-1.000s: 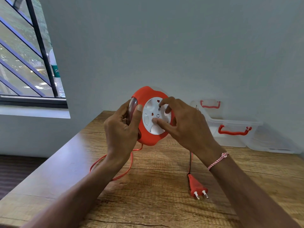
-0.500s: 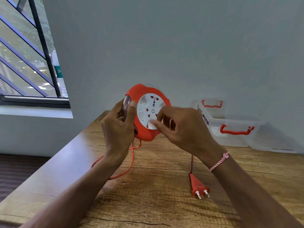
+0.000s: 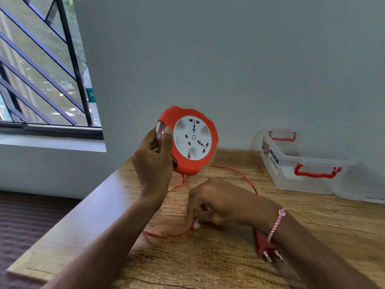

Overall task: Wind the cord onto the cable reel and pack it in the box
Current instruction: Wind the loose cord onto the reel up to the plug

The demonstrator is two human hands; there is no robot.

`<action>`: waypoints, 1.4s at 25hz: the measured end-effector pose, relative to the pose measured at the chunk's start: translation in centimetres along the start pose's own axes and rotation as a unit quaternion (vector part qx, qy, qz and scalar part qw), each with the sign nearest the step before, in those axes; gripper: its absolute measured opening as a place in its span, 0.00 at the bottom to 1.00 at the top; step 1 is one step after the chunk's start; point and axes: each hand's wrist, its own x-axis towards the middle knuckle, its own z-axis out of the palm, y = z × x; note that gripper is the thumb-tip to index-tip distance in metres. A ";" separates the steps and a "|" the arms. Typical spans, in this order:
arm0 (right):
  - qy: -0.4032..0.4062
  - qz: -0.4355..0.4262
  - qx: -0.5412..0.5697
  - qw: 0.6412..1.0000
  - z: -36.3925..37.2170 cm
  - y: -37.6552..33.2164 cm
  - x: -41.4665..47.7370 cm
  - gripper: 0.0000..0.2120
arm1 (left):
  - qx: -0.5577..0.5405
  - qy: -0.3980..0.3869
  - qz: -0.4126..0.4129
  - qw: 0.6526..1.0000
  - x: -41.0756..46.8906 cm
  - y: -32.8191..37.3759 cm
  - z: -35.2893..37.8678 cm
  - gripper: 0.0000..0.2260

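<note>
Head view: left hand (image 3: 153, 163) clamps one orange cable reel (image 3: 188, 140) by its left rim, held upright above the wooden table (image 3: 218, 263), white socket face toward the camera. One orange cord (image 3: 235, 173) drops from the reel's bottom edge, loops right across the table and curves back. Right hand (image 3: 210, 203) is low near the tabletop, fingers curled together on the cord; motion blur, so actual pinch can't be confirmed. One two-pin plug (image 3: 265, 246) lies flat, pins toward the near edge, partly under the right wrist. One clear plastic box (image 3: 300, 170) with two red handles sits open at the far right by the wall. Table's left edge is close to the left forearm; bare tabletop between hands and box.
</note>
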 end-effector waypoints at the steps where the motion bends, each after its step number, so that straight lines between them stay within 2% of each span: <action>1: -0.009 0.031 -0.029 0.999 -0.6 0.8 -0.6 0.08 | -0.004 0.004 -0.002 1.000 0.1 0.1 -0.1 0.08; 4: -0.026 0.128 -0.123 0.984 -2.5 3.1 -2.7 0.08 | -0.011 0.021 -0.007 1.000 0.4 0.0 -0.2 0.05; 9: 0.022 0.209 -0.144 0.967 -2.9 4.8 -3.4 0.08 | -0.045 0.048 -0.024 0.998 1.2 -0.2 -0.8 0.08; 13: 0.057 0.211 -0.137 0.966 -2.6 4.9 -2.7 0.08 | -0.060 0.071 -0.039 0.995 1.6 0.1 -1.2 0.08; 18: 0.078 0.182 -0.065 0.978 -2.0 4.0 -2.0 0.11 | -0.052 0.076 -0.046 0.995 1.6 -0.3 -1.2 0.08; 23: 0.066 0.150 -0.086 0.983 -0.7 4.5 -1.5 0.15 | -0.046 0.058 -0.045 0.996 1.5 -0.6 -0.9 0.07; 24: 0.088 0.153 -0.101 0.979 -0.6 4.7 -1.6 0.15 | -0.048 0.051 -0.045 0.997 1.4 -0.6 -0.8 0.07; 26: 0.194 0.157 -0.130 0.960 -0.8 4.8 -1.9 0.12 | -0.052 0.033 -0.046 0.997 1.2 -0.6 -0.7 0.07; 28: 0.353 0.146 -0.145 0.913 -1.5 4.5 -2.2 0.09 | -0.051 0.009 -0.038 0.998 0.9 -0.4 -0.5 0.07; 30: 0.465 0.119 -0.116 0.870 -2.4 3.7 -2.4 0.12 | -0.048 -0.023 -0.019 0.998 0.3 -0.3 -0.1 0.08; 32: 0.467 0.099 -0.131 0.869 -2.7 2.9 -2.4 0.20 | -0.039 -0.053 0.019 0.998 -0.4 -0.3 0.1 0.09; 35: 0.401 0.116 -0.241 0.876 -2.1 2.3 -2.0 0.28 | -0.024 -0.078 0.068 0.994 -1.3 -0.1 0.4 0.19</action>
